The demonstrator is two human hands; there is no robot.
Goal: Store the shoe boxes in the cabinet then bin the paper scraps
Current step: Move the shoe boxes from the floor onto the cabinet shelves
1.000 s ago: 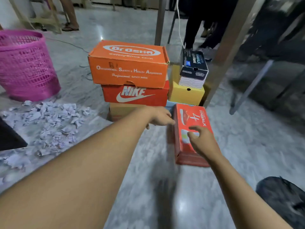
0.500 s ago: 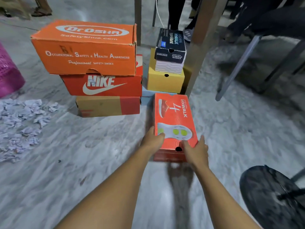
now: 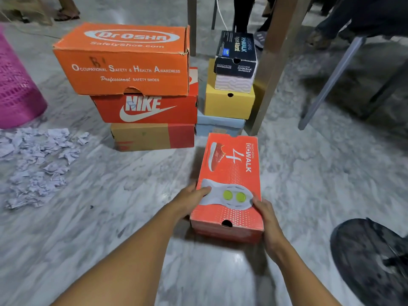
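Hands reach forward on long, nearly straight arms to a red-orange cardboard shoe box with a shoe picture on its lid (image 3: 229,168). The left hand (image 3: 189,195) grips the box's left side near the close end. Its thumb lies on the lid and its fingers go down the side, out of sight. The right hand (image 3: 266,215) grips the close right corner, with its thumb at the lid's edge and its fingers curled round the side. So both hands hold this one box between them. The box points away from the person, on the grey marble floor (image 3: 106,208) or maybe just above it; the view does not show which.

A moment ago the hands were at this same end with the same hold. A little before that, the left hand was by the far left side and the right hand lay on top of the lid.

The box's far end is just in front of a pale blue box (image 3: 218,127), which has a yellow box (image 3: 228,104) and a black and white box (image 3: 236,51) stacked on it. To the left stands a taller stack: a brown and red box (image 3: 152,136), a red Nike box (image 3: 150,109) and a big orange box (image 3: 128,62). A wooden table leg (image 3: 271,62) stands just right of the small stack. White crumpled paper scraps (image 3: 37,160) lie far left, by a pink plastic basket (image 3: 15,89). Bare floor lies between the scraps and the held box, and on the right too.
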